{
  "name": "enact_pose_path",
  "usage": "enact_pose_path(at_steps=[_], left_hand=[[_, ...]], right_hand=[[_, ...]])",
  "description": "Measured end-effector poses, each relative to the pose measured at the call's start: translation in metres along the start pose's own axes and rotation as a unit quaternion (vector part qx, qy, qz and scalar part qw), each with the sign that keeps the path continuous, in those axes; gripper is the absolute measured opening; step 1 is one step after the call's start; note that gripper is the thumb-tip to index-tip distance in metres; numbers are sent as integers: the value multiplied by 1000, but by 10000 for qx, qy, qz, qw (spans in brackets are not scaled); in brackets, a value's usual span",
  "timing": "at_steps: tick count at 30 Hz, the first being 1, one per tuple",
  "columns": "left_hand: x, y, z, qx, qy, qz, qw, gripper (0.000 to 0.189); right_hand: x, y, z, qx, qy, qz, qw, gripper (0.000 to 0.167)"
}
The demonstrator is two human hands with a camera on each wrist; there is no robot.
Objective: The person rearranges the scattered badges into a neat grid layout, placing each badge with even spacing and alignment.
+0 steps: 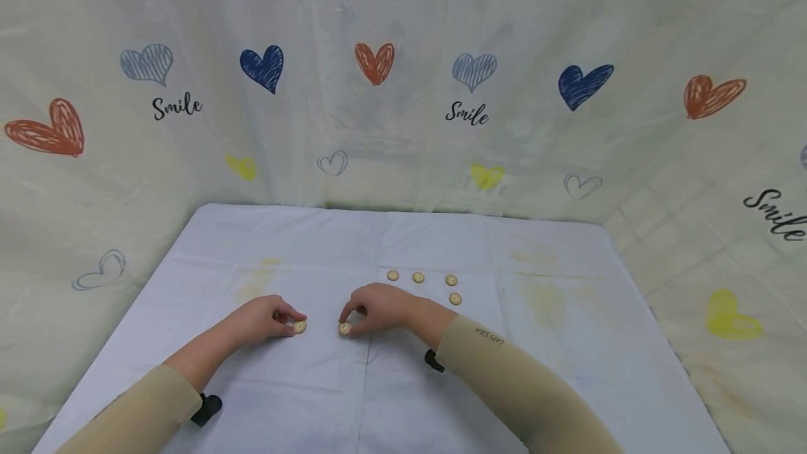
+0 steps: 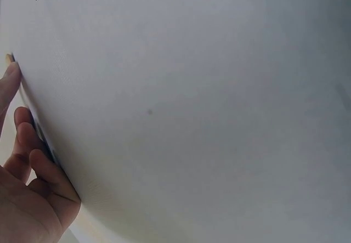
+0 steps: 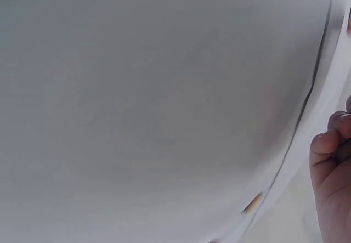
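Note:
Two small round wooden discs are at the hands on the white-covered table, each with a faint mark on its face. In the head view my left hand pinches the left disc between thumb and finger at the tabletop. A short gap to the right, my right hand pinches the other disc with thumb and forefinger. The left wrist view has the left hand at its edge, with a sliver of disc beside a fingertip. Only curled fingers of the right hand show in the right wrist view.
Beyond the right forearm lie several more wooden discs: a row with a left one, a middle one and a right one, plus one below. A heart-printed curtain hangs behind the table.

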State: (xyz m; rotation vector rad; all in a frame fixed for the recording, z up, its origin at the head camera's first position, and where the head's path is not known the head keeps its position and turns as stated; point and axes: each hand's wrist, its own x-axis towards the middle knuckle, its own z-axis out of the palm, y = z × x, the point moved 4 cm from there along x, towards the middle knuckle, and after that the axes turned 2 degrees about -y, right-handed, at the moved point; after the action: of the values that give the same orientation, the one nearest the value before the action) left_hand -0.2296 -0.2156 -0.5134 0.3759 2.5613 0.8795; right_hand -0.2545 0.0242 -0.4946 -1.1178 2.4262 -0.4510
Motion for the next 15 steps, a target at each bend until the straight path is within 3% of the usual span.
enact_pose_path(at_steps=[7, 15], left_hand=[[0, 3, 0, -50, -16, -2, 10000, 24], [-2, 4, 0, -116, -9, -83, 9999, 24]], right_hand=[[-46, 52, -23, 463, 507, 702, 9952, 19], [-98, 107, -40, 717, 981, 1607, 9795, 18]])
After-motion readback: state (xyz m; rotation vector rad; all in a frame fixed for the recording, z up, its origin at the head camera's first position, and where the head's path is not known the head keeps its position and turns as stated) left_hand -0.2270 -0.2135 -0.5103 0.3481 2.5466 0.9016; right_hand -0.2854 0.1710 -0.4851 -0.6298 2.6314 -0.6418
